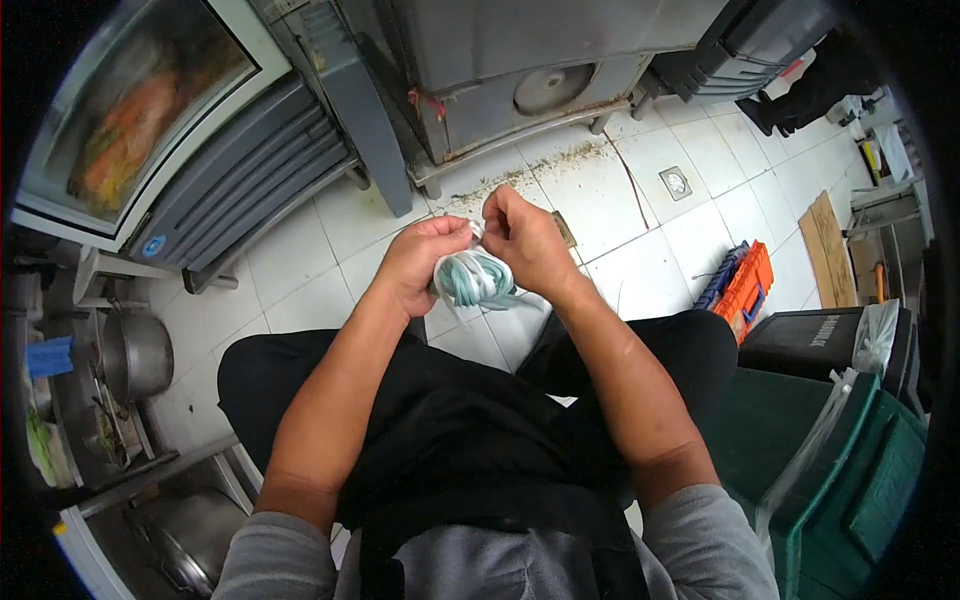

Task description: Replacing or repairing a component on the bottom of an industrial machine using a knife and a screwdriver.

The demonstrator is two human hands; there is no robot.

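Out in front of my lap, both hands are together at a small bundle of pale green and white strands, looped like a coil of cord or thin tubing. Whether a thin see-through bag is around it, I cannot tell. My left hand is closed, thumb and fingers pinching the white upper end. Right beside it, my right hand is closed in a pinch on the same white end. Its curled fingers hide the exact spot it grips. The loops hang below the fingertips, and a pale loose end trails to the right.
A glass-fronted fridge stands far left, with a grey metal cabinet ahead. Debris litters the white tiled floor. An orange and blue plastic case and green bin are right; pots left. Another person's dark-clad legs show far right.
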